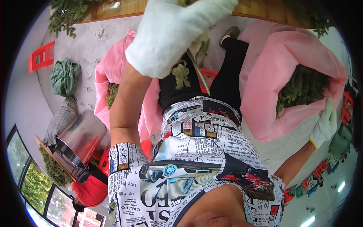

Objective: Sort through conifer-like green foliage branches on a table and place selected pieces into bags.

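My left hand [170, 34], in a white knit glove, is at the top centre, close to the camera. Its fingers curl round a leafy plant stem [197, 71], and a pale green tuft [181, 76] hangs under the glove. Part of the grip lies behind the hand. At the right, my right hand [326, 125], gloved in white with a yellow cuff, has its fingers closed at the rim of a big pink bag [264, 94]. Dark green feathery sprigs [302, 89] fill that bag's mouth.
Another pink bag [109, 64] with greenery stands at my left. A wooden tabletop [117, 10] with sprigs crosses the top. Further left are a red plastic stool [41, 56], a green sack [65, 76] and a metal drum [81, 138]. A person in red [89, 190] is at the lower left.
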Available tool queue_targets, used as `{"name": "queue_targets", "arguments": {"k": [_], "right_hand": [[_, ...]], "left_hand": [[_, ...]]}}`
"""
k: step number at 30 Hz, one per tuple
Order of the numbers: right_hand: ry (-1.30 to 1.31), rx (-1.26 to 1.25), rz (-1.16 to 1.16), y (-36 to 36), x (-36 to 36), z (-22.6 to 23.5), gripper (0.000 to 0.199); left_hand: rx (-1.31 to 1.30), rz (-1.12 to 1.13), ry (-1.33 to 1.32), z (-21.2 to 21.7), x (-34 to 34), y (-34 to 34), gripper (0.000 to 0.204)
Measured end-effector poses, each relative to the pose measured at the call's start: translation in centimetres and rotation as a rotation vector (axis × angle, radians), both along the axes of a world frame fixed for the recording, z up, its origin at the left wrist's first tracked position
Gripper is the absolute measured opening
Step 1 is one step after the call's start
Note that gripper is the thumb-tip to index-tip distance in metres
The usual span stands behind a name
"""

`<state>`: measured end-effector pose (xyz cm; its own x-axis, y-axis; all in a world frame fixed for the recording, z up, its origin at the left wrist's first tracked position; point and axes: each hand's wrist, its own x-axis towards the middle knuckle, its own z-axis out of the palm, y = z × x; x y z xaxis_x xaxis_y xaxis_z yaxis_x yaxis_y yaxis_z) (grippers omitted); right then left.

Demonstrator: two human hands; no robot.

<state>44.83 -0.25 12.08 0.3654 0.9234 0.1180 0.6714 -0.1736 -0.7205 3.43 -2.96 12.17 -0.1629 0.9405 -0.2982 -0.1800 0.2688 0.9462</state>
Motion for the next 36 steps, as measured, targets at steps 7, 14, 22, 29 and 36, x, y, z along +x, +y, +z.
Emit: {"name": "queue_targets", "arguments": {"k": [7, 14, 22, 29, 36], "right_hand": [[0.766, -0.435, 0.548, -5.9, -11.4, 4.3, 0.047], [0.138, -0.579, 0.866, -2.9, -22.8, 0.2, 0.072], [0.942, -1.246, 0.875, 0.0, -19.2, -5.5, 0.047], [0.265, -0.938, 0.958, -1.5, -21.1, -3.7, 0.061], [0.302, -0.587, 1.204, -2.9, -22.9, -5.3, 0.084]], "left_hand": [[-0.127, 0.045, -0.139, 0.5, 1.9, -2.2, 0.023], [-0.001, 0.230, -0.141, 1.2, 4.4, -2.4, 0.032], [-0.184, -0.028, -0.114, -0.5, 1.2, -0.9, 0.017], [0.077, 0.090, -0.161, -4.8, 2.1, -0.9, 0.040], [0.070, 0.272, -0.054, -4.3, 2.5, -1.3, 0.039]]}}
